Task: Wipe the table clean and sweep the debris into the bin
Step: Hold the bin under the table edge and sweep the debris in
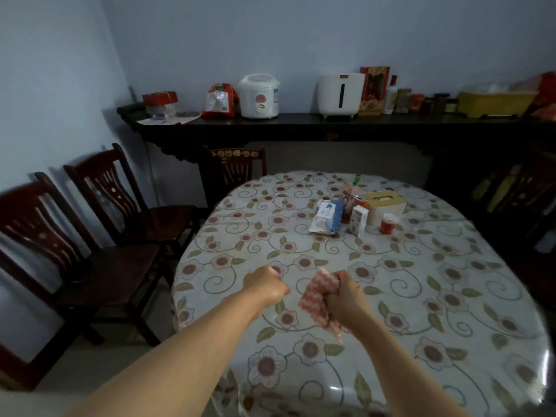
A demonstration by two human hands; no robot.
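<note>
Dim bluish walls close in the room, and a long dark sideboard (301, 124) runs along the far wall, carrying a white rice cooker (259, 96), a white rounded appliance (340, 94) and a row of jars and boxes. Three dark wooden chairs (99, 230) with carved slatted backs stand to your left. Before you is the round table (436, 311), covered in a glossy, plastic-looking cloth printed with pinkish flowers, green leaves and curling vines. At its far middle sit a soft blue-and-white wipes pack (328, 216), a small carton (359, 219), a cream tissue box (383, 204) and a little red cup (389, 223), close together. Your right hand (346, 296) grips a crumpled red-and-white patterned rag (316, 299), fingers curled tight round it, held over the near part of the table. Your left hand (264, 285) is balled into a fist just beside it; you cannot tell if it holds anything.
</note>
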